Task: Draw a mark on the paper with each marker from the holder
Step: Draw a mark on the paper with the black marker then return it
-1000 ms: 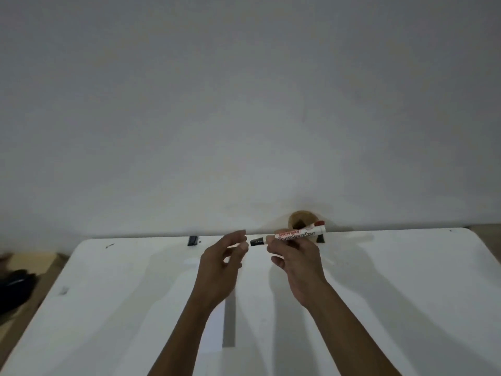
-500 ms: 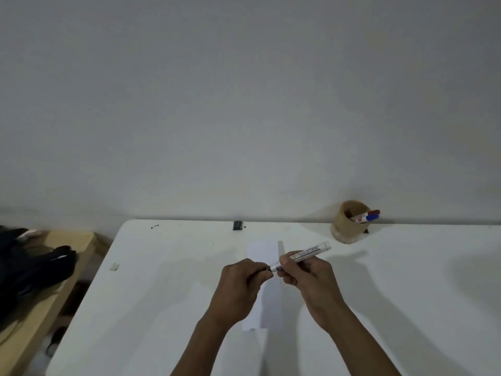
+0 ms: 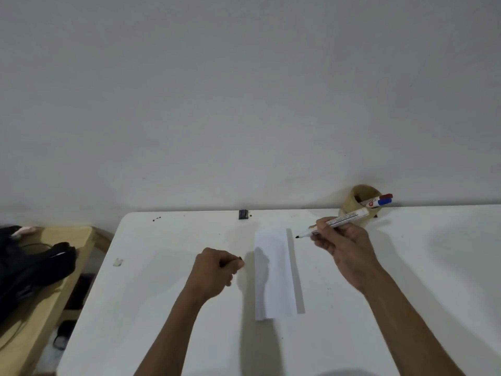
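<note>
A narrow strip of white paper (image 3: 273, 272) lies on the white table (image 3: 162, 308), running away from me. My right hand (image 3: 344, 248) grips a white marker (image 3: 341, 220) with its dark tip bare, pointing left just beyond the paper's far right corner. My left hand (image 3: 217, 270) is closed left of the paper, a small dark bit, the marker's cap (image 3: 240, 258), showing at its fingertips. A tan round holder (image 3: 352, 203) stands at the table's far edge by the wall, with a red-capped marker (image 3: 383, 197) and a blue-capped marker (image 3: 384, 202) leaning out of it.
A small black object (image 3: 243, 214) sits at the table's far edge, with a few dark specks (image 3: 156, 219) to its left. A wooden bench (image 3: 54, 267) with a black bag (image 3: 32, 264) stands left of the table. A plain wall rises behind.
The hands, joined at the marker's cap before, have pulled apart. The cap came off in my left hand; my right hand moved right with the uncapped marker.
</note>
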Demonstrator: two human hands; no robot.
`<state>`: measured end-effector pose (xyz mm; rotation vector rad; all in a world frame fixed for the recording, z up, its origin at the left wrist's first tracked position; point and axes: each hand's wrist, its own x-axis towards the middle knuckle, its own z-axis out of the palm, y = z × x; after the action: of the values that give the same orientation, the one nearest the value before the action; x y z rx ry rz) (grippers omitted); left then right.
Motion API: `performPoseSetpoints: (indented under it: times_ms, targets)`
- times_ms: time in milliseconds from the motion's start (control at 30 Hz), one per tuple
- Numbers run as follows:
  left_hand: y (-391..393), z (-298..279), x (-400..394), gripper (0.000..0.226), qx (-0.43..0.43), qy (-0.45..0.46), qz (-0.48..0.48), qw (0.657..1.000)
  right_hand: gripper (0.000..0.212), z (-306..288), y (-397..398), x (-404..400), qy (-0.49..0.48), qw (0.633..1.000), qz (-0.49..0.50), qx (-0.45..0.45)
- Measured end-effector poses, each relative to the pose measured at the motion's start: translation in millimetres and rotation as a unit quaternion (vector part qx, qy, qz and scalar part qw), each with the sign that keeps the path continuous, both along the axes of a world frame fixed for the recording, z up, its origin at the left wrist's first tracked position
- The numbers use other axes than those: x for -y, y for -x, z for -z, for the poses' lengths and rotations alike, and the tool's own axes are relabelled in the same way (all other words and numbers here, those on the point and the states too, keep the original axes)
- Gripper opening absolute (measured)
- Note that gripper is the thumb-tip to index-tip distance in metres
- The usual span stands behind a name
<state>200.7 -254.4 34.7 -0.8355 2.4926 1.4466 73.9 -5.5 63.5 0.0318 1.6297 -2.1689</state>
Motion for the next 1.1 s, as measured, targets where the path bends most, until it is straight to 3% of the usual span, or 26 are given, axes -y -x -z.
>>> performPoseSetpoints:
  times_ms: [67,267,533,700,800,933,1100]
  targets:
    - [13,16,6,0.01,-0.006,0.06,-0.055,0.997,0.007,4,7,-4,-0.028,1.0,0.006,-0.012]
    - [59,52,15,0.007,0.007,0.167,-0.075,0.983,0.006,26,-2,12,-0.04,0.998,0.032,0.038]
    - [72,78,18,0.009,0.032,0.123,-0.077,0.989,0.011,47,-9,29,-0.082,0.994,0.042,0.057]
    - [60,77,13,0.058,0.04,0.125,-0.083,0.988,0.012,51,-7,28,-0.085,0.994,0.046,0.055]
    - [36,69,-8,0.052,-0.029,0.154,-0.112,0.981,0.012,50,-6,25,-0.082,0.993,0.062,0.051]
    - [12,84,-38,0.041,-0.108,0.265,0.016,0.958,0.017,52,-4,25,-0.072,0.994,0.062,0.047]
    - [14,99,-52,0.038,-0.099,0.348,0.117,0.925,0.011,57,-4,30,-0.072,0.996,0.04,0.038]
